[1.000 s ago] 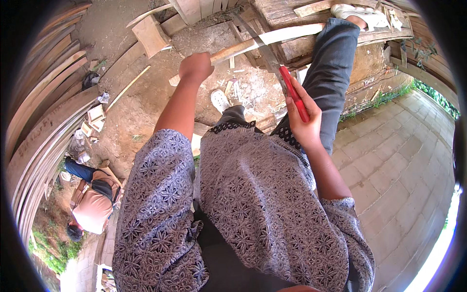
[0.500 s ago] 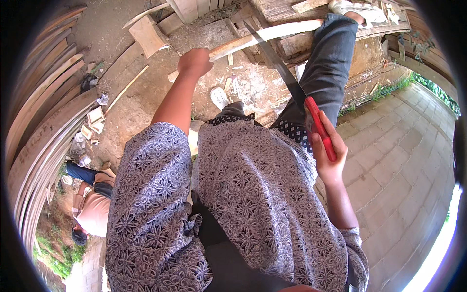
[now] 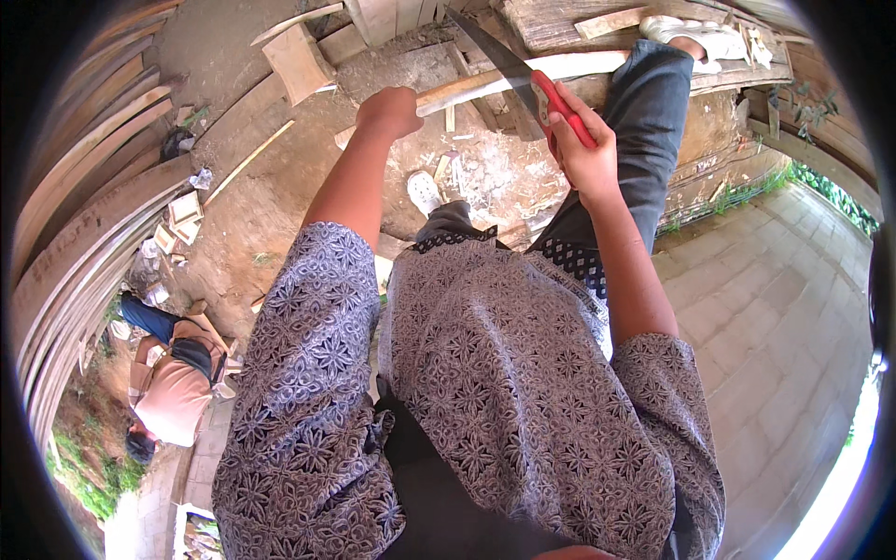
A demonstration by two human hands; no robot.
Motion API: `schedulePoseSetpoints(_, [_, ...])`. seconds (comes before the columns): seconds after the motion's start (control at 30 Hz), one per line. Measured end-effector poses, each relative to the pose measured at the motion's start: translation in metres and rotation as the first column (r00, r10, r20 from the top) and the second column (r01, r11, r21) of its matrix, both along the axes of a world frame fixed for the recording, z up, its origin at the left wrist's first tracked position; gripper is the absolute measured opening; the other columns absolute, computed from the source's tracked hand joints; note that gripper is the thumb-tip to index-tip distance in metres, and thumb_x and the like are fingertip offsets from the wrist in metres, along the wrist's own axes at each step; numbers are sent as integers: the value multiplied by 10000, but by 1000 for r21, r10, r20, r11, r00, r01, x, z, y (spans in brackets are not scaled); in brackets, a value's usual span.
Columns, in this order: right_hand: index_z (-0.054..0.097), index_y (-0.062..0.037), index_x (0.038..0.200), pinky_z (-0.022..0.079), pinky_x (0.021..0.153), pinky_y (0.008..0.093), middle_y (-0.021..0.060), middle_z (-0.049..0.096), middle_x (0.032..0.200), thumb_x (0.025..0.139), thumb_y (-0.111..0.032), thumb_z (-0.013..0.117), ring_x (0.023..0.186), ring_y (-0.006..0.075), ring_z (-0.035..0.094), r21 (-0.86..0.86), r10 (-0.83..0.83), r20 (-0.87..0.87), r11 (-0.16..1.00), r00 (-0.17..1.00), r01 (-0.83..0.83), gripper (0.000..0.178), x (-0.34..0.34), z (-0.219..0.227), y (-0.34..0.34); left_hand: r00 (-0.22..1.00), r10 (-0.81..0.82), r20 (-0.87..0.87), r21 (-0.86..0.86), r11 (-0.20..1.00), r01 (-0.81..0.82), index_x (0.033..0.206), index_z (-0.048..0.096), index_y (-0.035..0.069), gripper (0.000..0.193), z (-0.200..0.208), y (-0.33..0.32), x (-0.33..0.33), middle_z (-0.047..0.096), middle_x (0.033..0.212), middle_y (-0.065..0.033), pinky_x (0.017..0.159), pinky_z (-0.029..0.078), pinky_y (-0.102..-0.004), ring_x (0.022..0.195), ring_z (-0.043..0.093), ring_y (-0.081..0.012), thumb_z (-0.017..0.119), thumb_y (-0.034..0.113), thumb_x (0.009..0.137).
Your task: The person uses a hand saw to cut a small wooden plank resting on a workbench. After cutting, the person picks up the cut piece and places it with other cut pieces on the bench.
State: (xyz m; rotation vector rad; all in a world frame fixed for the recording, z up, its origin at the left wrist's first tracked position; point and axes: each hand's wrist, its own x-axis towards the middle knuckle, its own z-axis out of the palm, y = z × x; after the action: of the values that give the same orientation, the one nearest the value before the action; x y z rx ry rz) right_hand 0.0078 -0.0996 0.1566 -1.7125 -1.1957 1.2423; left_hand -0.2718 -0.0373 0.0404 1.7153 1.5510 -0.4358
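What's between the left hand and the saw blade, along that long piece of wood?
In the head view, just a bare stretch of the long piece of wood runs between the left hand and the saw blade; nothing rests there.

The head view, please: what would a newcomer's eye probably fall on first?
Probably the red-handled saw in the right hand, upper middle, its dark blade crossing the long pale wooden strip in the picture. Next, the left hand closed around that strip, and the large patterned shirt filling the lower middle.
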Motion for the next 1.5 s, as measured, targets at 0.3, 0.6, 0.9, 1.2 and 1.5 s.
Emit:
schedulePoseSetpoints(0.3, [608, 3, 1411, 491, 979, 272, 122, 713, 1266, 986, -162, 710, 1088, 116, 642, 58, 14, -59, 998, 998, -11, 467, 13, -14, -25, 999, 0, 38, 4, 1000, -1, 1138, 738, 63, 435, -10, -14, 5, 746, 1097, -180, 920, 562, -449, 1044, 718, -338, 783, 323, 792])
schedulePoseSetpoints(0.6, [567, 6, 1445, 471, 1027, 280, 149, 691, 1318, 1004, -72, 648, 1187, 149, 631, -29, 98, 177, 995, 979, -94, 455, 27, 69, -78, 1000, 5, -28, 4, 1000, -5, 1143, 741, 91, 440, -17, -7, 5, 753, 1102, -145, 922, 561, -445, 1050, 716, -329, 802, 348, 791])
schedulePoseSetpoints(0.9, [595, 32, 1399, 489, 1022, 294, 184, 697, 1300, 989, -45, 643, 1195, 176, 654, 48, 138, 152, 988, 979, -147, 421, 22, 71, -54, 999, 21, -35, 26, 999, -20, 1162, 745, 112, 445, -17, -13, 8, 751, 1114, -156, 922, 562, -452, 1056, 718, -326, 796, 334, 780])
schedulePoseSetpoints(1.2, [594, 13, 1415, 478, 1003, 267, 151, 713, 1271, 976, -84, 679, 1154, 141, 642, 2, 75, 142, 997, 987, -76, 458, 19, 51, -56, 999, 12, -35, 7, 1000, -12, 1166, 745, 128, 447, -17, -10, 10, 746, 1139, -152, 931, 563, -446, 1074, 714, -323, 778, 342, 775])
schedulePoseSetpoints(1.5, [599, 18, 1407, 480, 1036, 303, 156, 706, 1291, 997, -49, 640, 1172, 174, 657, 79, 146, 155, 984, 977, -159, 418, 43, 102, -92, 998, 31, -60, 56, 998, -28, 1160, 744, 128, 434, -10, -17, 11, 749, 1128, -137, 930, 566, -451, 1077, 712, -328, 775, 337, 782])
